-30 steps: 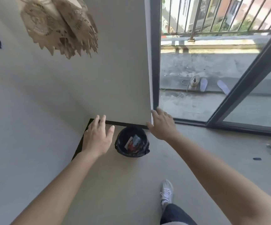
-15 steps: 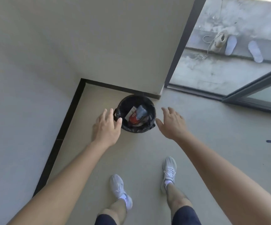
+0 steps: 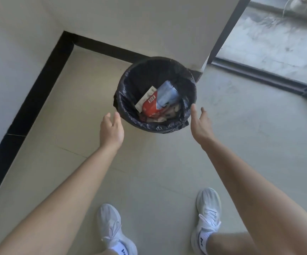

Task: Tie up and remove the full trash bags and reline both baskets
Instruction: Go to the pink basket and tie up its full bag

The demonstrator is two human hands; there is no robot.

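The left hand (image 3: 111, 128) and right hand (image 3: 200, 124) have closed in on the bag (image 3: 154, 127), at its 7 and 4 o'clock. Fingers are loosely spread, holding nothing. Gathering the rim is probably next.

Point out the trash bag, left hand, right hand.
trash bag (image 3: 141, 76): head view, inner far wall of liner.
left hand (image 3: 111, 130): head view, back of hand.
right hand (image 3: 201, 126): head view, middle of hand.

Both bare forearms are stretching forward and downward. The left hand (image 3: 111, 128) and right hand (image 3: 200, 124) are hovering apart, fingers loosely extended, palms facing inward toward each other, gripping nothing.
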